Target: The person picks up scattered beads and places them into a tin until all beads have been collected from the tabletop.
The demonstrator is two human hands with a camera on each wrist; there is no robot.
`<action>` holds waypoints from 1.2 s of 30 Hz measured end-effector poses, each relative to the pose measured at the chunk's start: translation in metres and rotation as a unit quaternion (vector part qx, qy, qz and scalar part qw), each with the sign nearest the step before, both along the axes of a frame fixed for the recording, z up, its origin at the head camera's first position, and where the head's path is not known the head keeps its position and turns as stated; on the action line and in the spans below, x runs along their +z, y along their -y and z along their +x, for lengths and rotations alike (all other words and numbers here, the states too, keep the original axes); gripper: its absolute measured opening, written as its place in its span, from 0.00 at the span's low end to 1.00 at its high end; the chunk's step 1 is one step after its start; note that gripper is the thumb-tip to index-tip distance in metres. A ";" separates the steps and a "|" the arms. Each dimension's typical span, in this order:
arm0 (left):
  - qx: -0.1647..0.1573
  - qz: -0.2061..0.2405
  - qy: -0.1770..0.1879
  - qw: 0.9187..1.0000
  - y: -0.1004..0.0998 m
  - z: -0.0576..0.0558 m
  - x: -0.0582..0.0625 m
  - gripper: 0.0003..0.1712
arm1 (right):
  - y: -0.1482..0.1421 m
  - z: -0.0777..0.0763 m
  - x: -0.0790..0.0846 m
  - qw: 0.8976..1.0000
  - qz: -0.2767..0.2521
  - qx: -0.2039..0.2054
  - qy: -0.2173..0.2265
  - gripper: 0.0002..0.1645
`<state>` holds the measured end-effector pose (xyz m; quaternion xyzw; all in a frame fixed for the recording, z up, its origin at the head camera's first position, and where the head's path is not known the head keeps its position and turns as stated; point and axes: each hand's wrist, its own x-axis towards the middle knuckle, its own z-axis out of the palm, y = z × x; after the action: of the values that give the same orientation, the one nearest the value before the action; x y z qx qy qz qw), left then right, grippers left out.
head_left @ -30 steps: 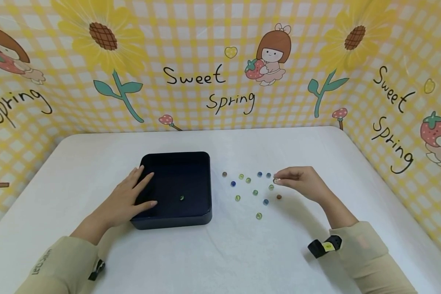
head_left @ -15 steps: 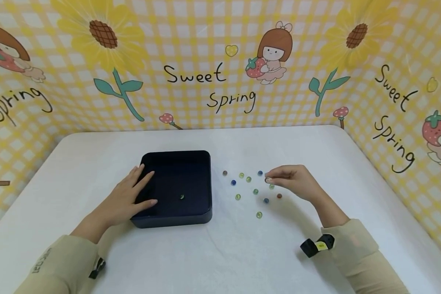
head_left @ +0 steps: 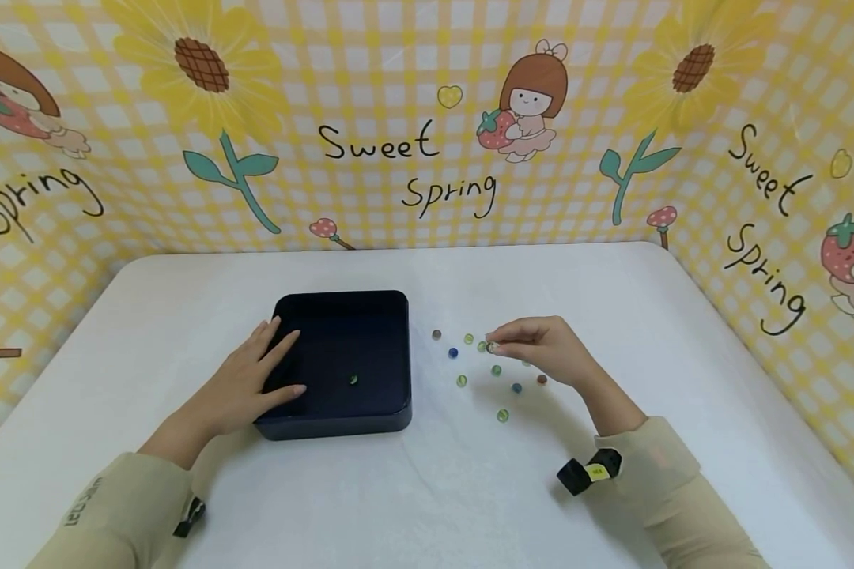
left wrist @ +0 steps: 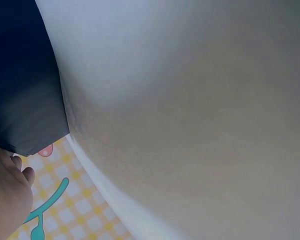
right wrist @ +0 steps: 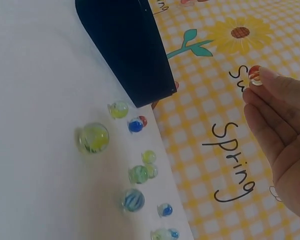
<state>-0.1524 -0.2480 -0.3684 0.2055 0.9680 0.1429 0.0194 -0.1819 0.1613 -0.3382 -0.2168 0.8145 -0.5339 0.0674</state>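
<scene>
My left hand rests with spread fingers over the left rim of a dark navy tray, fingertips inside it. A single green marble lies on the tray's floor. To the right of the tray, my right hand pinches a clear marble with red and orange swirls between thumb and fingertips, above the scattered glass marbles. Among those on the table are a dark blue marble, a yellow-green marble and a brown-red marble. Others are partly hidden behind the right hand.
Everything stands on a white-covered table. Behind it and at both sides rises a yellow checked cloth with printed flowers and figures. Each sleeve carries a black wrist camera, the right camera hanging low over the table.
My right hand has moved left toward the tray, carrying the pinched marble over the other marbles. The left hand and the tray have stayed in place.
</scene>
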 end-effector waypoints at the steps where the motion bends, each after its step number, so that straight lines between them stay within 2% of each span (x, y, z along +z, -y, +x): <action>1: 0.000 0.000 0.000 1.000 0.000 0.000 0.000 0.46 | 0.002 0.000 0.000 1.000 0.003 -0.003 0.008 0.13; 5: 0.001 0.001 0.000 1.000 0.000 0.000 0.000 0.46 | 0.009 0.001 0.000 1.000 0.004 -0.008 0.020 0.14; 14: -0.002 0.001 -0.001 1.000 0.001 0.000 -0.002 0.46 | 0.024 0.000 0.001 0.997 -0.070 0.039 0.010 0.12; 27: -0.005 0.006 -0.007 1.000 0.001 0.001 -0.003 0.46 | 0.049 -0.002 0.003 0.991 -0.090 0.096 -0.003 0.11; 36: -0.001 0.003 0.000 1.000 0.001 0.001 -0.002 0.46 | 0.064 -0.004 -0.002 0.990 -0.081 0.112 -0.011 0.11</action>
<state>-0.1516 -0.2494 -0.3700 0.2063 0.9674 0.1454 0.0194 -0.1863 0.0971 -0.3400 -0.3170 0.7401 -0.5846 0.0997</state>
